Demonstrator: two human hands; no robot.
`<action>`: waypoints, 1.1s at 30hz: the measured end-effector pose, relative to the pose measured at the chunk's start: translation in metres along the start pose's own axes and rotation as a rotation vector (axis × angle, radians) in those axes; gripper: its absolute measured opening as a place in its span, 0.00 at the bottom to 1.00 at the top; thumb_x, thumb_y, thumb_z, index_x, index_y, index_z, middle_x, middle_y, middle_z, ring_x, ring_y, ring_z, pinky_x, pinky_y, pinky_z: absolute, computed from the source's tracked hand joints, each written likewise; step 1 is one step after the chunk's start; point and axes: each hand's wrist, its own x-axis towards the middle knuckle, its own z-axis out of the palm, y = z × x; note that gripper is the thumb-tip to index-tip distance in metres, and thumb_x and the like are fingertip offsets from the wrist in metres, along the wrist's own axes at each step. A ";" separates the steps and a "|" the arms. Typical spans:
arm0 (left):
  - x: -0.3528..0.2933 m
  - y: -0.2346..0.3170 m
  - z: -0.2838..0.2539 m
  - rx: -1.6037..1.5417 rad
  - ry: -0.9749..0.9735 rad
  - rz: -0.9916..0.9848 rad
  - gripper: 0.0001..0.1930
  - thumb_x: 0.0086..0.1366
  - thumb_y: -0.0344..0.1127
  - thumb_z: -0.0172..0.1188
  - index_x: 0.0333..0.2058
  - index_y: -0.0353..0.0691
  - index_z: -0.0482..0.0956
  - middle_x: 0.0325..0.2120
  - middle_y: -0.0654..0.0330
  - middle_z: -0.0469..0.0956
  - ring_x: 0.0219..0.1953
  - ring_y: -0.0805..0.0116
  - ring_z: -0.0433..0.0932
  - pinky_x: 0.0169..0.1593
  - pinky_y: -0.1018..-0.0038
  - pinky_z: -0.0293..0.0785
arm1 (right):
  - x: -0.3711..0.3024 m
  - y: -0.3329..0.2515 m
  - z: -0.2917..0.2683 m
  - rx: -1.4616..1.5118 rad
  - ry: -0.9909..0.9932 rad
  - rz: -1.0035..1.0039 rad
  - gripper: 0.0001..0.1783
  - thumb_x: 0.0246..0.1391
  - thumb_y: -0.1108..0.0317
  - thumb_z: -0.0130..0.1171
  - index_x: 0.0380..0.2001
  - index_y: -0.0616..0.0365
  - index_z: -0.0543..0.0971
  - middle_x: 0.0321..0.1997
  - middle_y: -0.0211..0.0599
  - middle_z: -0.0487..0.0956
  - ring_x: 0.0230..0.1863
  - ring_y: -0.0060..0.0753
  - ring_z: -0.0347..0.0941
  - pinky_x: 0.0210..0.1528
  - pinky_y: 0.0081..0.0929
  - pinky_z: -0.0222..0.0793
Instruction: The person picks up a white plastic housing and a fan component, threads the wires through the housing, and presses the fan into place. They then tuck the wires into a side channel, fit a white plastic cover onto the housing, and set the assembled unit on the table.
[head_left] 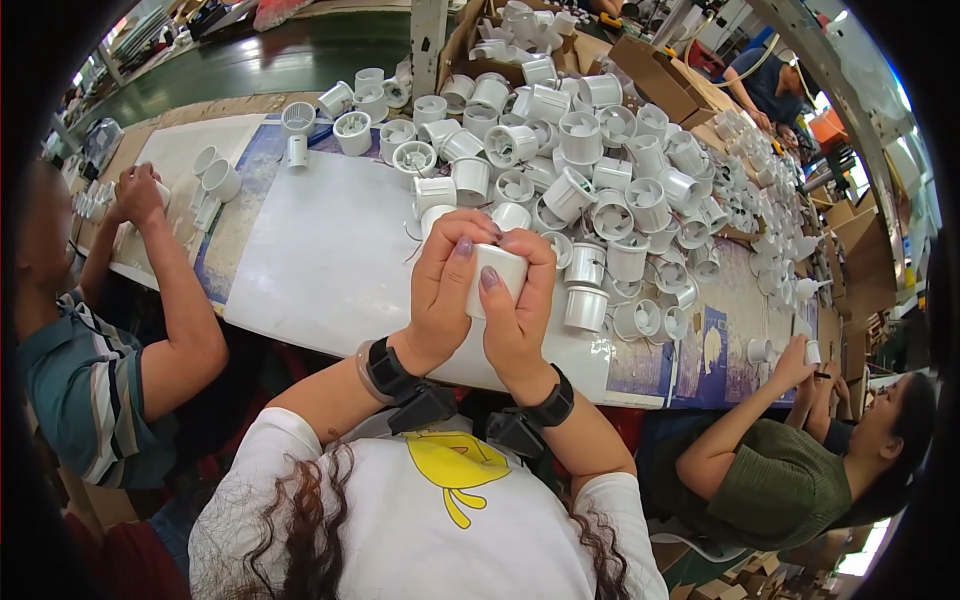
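Both my hands are wrapped round one white plastic cylindrical housing, held up over the near part of the table. My left hand grips it from the left, fingers curled over its far side. From the right, my right hand closes on it, thumb lying along the side facing me. The far end of the housing is hidden behind my fingers. Just beyond my hands lies a big heap of similar white housings, some with fan-like vanes or wires showing inside. A few stand close to my right hand, among them one upright housing.
A white sheet covers the table left of my hands. At the left, a co-worker's hands hold a white part near white cups. Another person works at the right. Cardboard boxes and a metal post stand behind the heap.
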 end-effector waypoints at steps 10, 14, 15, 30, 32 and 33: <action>0.016 0.002 -0.008 -0.678 0.009 -0.293 0.11 0.72 0.35 0.42 0.45 0.37 0.70 0.47 0.57 0.69 0.49 0.71 0.69 0.54 0.72 0.66 | 0.020 -0.009 -0.026 -0.142 -0.167 -0.058 0.38 0.42 0.63 0.68 0.57 0.58 0.64 0.57 0.40 0.66 0.59 0.38 0.62 0.66 0.38 0.53; 0.014 0.002 -0.009 -0.513 -0.092 -0.298 0.13 0.69 0.37 0.46 0.48 0.38 0.68 0.50 0.56 0.68 0.53 0.68 0.68 0.58 0.70 0.65 | 0.024 -0.008 -0.044 -0.576 -0.243 -0.205 0.41 0.38 0.64 0.71 0.57 0.57 0.66 0.54 0.41 0.70 0.58 0.44 0.65 0.65 0.44 0.54; 0.013 0.003 -0.009 -0.364 -0.138 -0.243 0.15 0.68 0.39 0.48 0.49 0.39 0.67 0.51 0.54 0.67 0.55 0.66 0.67 0.59 0.68 0.64 | 0.024 -0.011 -0.046 -0.694 -0.252 -0.260 0.41 0.37 0.64 0.72 0.57 0.57 0.66 0.53 0.41 0.71 0.57 0.46 0.65 0.65 0.46 0.55; 0.009 -0.005 -0.018 -0.404 -0.136 -0.217 0.18 0.60 0.25 0.54 0.49 0.40 0.68 0.51 0.57 0.68 0.56 0.65 0.68 0.60 0.66 0.64 | 0.016 -0.019 -0.038 -0.674 -0.295 -0.323 0.39 0.41 0.59 0.71 0.56 0.60 0.68 0.54 0.44 0.72 0.55 0.50 0.68 0.64 0.50 0.56; 0.010 -0.004 -0.017 -0.430 -0.128 -0.252 0.17 0.60 0.26 0.54 0.49 0.40 0.68 0.51 0.57 0.68 0.56 0.64 0.68 0.60 0.65 0.65 | 0.017 -0.021 -0.039 -0.678 -0.267 -0.334 0.39 0.42 0.58 0.71 0.56 0.60 0.68 0.54 0.45 0.72 0.55 0.51 0.68 0.64 0.50 0.56; 0.010 -0.004 -0.019 -0.428 -0.128 -0.250 0.17 0.60 0.26 0.54 0.49 0.40 0.68 0.51 0.57 0.68 0.56 0.64 0.68 0.60 0.65 0.65 | 0.020 -0.023 -0.039 -0.654 -0.304 -0.295 0.38 0.43 0.60 0.70 0.56 0.60 0.68 0.54 0.46 0.73 0.55 0.50 0.68 0.64 0.49 0.56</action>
